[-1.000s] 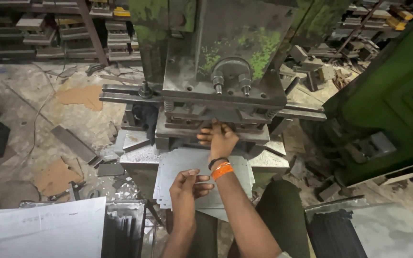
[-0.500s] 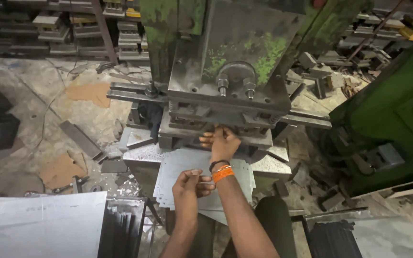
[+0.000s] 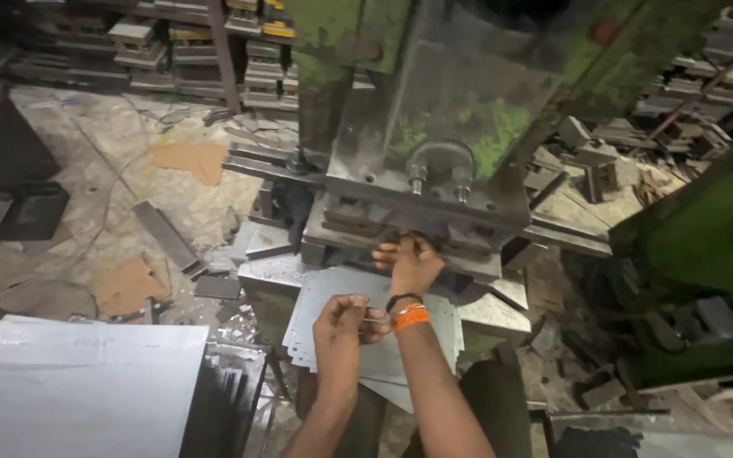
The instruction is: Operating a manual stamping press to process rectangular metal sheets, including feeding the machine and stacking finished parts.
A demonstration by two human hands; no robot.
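Two hands point(image 3: 383, 297); one orange wristband point(image 3: 410, 318); one press machine point(image 3: 434, 144); one sheet stack point(image 3: 366, 339).

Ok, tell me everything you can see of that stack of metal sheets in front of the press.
The sheets are thin, flat, grey metal, dull with a slight sheen, lying as a loose, slightly fanned stack on the press table, just below the die. Their left corners are staggered and their near edge overhangs the table toward the person. The left hand hovers over the stack, fingers pinched together; whether it touches is unclear. The right hand reaches past the stack to the die, its forearm crossing above the sheets.
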